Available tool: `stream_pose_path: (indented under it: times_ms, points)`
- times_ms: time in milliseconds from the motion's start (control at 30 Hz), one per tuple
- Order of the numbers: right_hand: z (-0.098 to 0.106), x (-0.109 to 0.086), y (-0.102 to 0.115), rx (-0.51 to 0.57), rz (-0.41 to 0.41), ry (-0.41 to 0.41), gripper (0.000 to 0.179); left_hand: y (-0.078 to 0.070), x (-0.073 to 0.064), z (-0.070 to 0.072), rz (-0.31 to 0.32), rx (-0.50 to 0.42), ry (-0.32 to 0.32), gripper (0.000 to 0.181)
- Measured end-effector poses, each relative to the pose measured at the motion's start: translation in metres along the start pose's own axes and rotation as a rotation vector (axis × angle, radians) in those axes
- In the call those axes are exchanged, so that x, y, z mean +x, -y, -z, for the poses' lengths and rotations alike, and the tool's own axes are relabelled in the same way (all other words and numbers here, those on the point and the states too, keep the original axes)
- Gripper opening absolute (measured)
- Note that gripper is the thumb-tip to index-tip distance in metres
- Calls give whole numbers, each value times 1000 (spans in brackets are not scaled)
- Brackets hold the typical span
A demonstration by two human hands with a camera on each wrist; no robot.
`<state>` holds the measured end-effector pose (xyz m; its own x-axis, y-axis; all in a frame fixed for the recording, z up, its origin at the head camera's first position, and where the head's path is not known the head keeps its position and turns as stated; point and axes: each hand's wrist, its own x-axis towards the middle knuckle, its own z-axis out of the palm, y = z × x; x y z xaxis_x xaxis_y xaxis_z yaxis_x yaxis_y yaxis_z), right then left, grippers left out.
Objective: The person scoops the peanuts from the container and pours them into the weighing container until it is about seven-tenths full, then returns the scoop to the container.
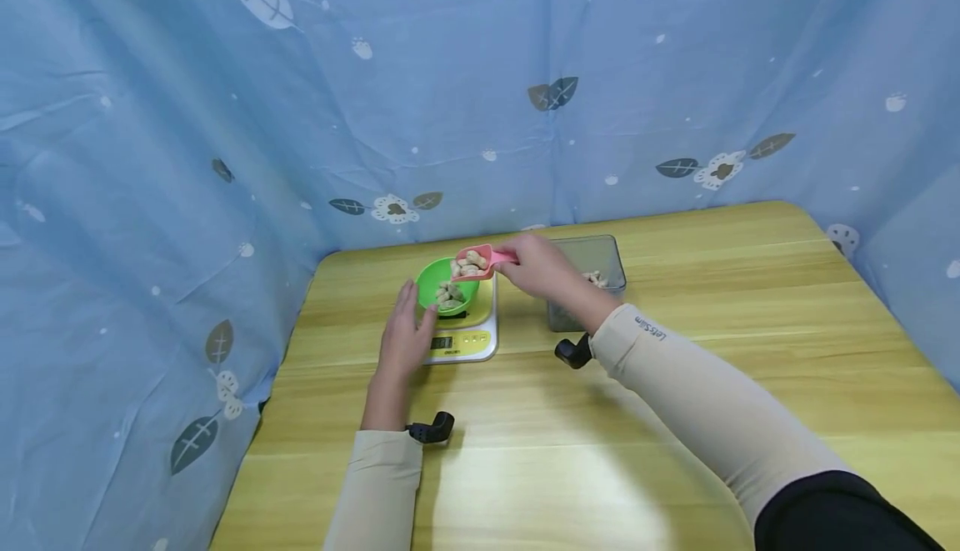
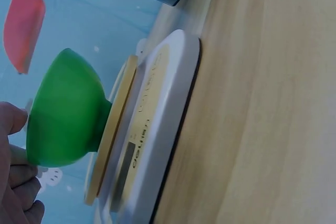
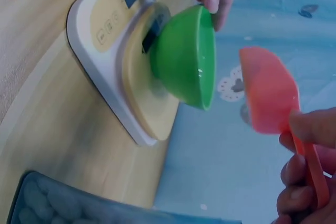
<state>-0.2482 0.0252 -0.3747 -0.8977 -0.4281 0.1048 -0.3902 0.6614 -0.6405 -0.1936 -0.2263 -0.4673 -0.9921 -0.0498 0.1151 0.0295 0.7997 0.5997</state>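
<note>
In the head view my right hand (image 1: 538,266) grips the handle of a small pink scoop (image 3: 269,92) loaded with unshelled peanuts (image 1: 471,262). The scoop is held above the rim of a green bowl (image 2: 68,111), tilted slightly toward it. More peanuts (image 1: 449,295) lie inside the bowl. The bowl stands on the yellow platform of a white kitchen scale (image 1: 489,343). My left hand (image 1: 405,336) is at the bowl's left side, fingers extended along it and thumb near its front rim. The scale's display (image 1: 441,343) faces me, its digits too small to read.
Right of the scale, partly under my right forearm, stands a clear grey plastic box (image 1: 607,252) with peanuts in it. Everything sits on a wood-grain table (image 1: 697,284). A blue patterned curtain (image 1: 480,101) hangs along the back and left edges.
</note>
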Motion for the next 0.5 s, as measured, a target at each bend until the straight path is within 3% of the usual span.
stream_pose_path:
  times_ms: [133, 500]
  points:
    - [-7, 3, 3, -97, -10, -29, 29, 0, 0, -2, 3, -3, 0, 66]
    - [-26, 4, 11, -515, 154, -146, 29, 1, 1, -4, 18, -2, -13, 67]
